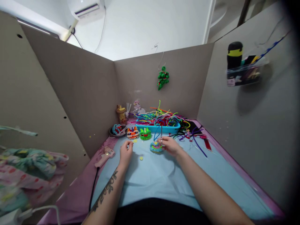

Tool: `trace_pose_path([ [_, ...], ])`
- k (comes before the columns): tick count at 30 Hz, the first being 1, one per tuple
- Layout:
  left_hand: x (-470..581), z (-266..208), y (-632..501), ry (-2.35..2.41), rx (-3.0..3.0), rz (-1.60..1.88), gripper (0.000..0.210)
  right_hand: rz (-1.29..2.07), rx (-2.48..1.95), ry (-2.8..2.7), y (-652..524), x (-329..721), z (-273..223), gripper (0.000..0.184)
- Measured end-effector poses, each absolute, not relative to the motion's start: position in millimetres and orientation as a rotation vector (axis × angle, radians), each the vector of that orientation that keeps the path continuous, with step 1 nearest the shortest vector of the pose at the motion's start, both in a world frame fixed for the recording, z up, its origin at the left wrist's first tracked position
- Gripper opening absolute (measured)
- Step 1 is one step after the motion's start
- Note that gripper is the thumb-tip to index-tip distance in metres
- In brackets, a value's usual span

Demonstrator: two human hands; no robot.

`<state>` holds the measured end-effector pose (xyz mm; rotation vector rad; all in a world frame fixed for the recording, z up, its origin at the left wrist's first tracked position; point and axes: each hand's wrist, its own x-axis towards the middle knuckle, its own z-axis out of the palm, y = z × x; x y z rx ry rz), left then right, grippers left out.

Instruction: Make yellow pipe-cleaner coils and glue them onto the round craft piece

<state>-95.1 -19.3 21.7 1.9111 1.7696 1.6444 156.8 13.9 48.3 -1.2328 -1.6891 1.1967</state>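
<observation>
My right hand (171, 146) is closed, its fingertips pinched around a thin reddish-brown stick (161, 130) that points upward. Right beside those fingertips lies a fuzzy light-blue pipe-cleaner piece (155, 149) with pink and yellow-green curves inside it. My left hand (126, 152) is closed over the blue cloth, fingertips pressed together; what is in them, if anything, is too small to make out. Near it are a small yellow piece (135, 141) and a round pale-yellow disc (141, 158). Behind stand an orange-and-white pipe-cleaner lion head (132, 133) and a green one (145, 134).
A blue tray (158, 128) heaped with colourful pipe cleaners stands at the back. On the left are a pink glue gun (104, 158) with a black cord and a dark bowl (114, 134). Purple and black pipe cleaners (199, 145) lie right. Grey panels (161, 62) enclose the table.
</observation>
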Motion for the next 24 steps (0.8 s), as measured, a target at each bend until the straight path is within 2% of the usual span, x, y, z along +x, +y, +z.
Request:
trace_pose_path([
  [5, -85, 21, -21, 1.811, 1.875, 1.727, 0.02, 1.718, -0.882, -1.873, -21, 109, 36, 0.046],
  [9, -84, 17, -30, 1.804, 1.968, 1.691, 0.018, 1.965, -0.769, -1.968, -29, 107, 33, 0.045],
  [12, -83, 17, -33, 1.768, 2.069, 1.646, 0.018, 2.041, -0.756, -1.998, -28, 109, 34, 0.048],
  [18, -81, 18, -34, 1.685, 2.222, 1.614, 0.018, 2.102, -0.81, -1.978, -22, 104, 27, 0.065],
  [24, -83, 17, -34, 1.668, 2.286, 1.614, 0.017, 2.134, -0.83, -1.933, -18, 102, 19, 0.065],
])
